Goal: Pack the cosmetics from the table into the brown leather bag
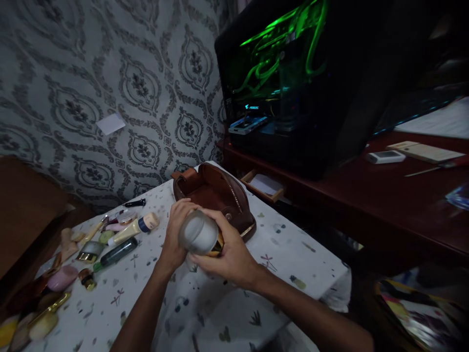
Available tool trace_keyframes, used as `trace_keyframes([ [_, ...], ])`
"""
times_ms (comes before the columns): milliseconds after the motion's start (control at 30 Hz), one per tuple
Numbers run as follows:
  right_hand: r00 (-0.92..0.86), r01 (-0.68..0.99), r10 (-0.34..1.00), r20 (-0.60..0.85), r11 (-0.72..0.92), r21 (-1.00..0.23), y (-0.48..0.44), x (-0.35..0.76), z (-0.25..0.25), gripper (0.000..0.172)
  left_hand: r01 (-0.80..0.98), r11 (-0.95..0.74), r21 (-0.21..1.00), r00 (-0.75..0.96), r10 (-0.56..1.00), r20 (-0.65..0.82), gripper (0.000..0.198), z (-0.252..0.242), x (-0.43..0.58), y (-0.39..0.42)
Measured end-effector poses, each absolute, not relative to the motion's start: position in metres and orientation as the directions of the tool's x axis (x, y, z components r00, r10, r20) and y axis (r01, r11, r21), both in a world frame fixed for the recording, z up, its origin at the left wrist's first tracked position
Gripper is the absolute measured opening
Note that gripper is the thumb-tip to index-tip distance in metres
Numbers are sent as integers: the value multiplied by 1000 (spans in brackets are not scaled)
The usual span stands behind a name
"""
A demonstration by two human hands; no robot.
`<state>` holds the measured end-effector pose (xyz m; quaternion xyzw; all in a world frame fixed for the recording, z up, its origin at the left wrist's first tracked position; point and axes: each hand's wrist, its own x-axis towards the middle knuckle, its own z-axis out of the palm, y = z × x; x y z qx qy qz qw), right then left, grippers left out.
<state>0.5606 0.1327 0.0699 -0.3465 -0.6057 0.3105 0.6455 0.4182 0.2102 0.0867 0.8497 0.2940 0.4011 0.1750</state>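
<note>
Between my two hands is a frosted cosmetic jar (pixel 200 232) with a gold band or lid, tilted with its pale end toward me. My left hand (pixel 175 231) is closed against the jar's left side. From the right, my right hand (pixel 231 250) wraps round it near the gold part, thumb below and fingers above. Just behind my hands lies a brown leather pouch (pixel 246 215), unzipped and gaping, its reddish-brown inside showing. Part of the pouch's front is hidden by my hands. The jar is slightly blurred.
A patterned white cloth (pixel 256 288) covers the table. Cosmetics lie at left: a cream tube (pixel 134 229), a dark green bottle (pixel 116 253), a gold-rimmed jar (pixel 90 251), a pink sponge (pixel 62 278). At right, a computer case (pixel 278 98) stands on a dark red desk (pixel 348 190).
</note>
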Motion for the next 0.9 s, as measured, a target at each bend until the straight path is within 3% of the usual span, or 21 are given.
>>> trace_keyframes([
  [100,89,-72,862,499,505,-860,138,563,80,58,306,-802,513,493,595,635,44,83,417,208],
  [233,134,-222,909,394,415,-882,155,568,95,48,363,-775,517,453,632,628,35,82,420,208],
  [367,103,-495,964,246,264,-828,189,570,112,42,406,-772,489,469,636,613,32,84,423,207],
  [433,95,-551,979,178,201,-810,209,570,120,37,417,-770,484,459,637,619,32,83,423,207],
  [500,136,-480,988,67,124,-868,229,569,124,26,426,-766,481,453,641,620,32,82,423,207],
  [600,224,-191,967,-122,-79,-978,257,570,121,13,423,-772,474,452,634,627,32,80,421,207],
  [733,285,45,932,-223,-246,-968,284,576,108,18,411,-786,461,463,616,638,31,78,419,209],
  [900,335,401,917,-218,-348,-847,299,580,98,33,401,-808,431,476,586,655,28,78,418,210],
])
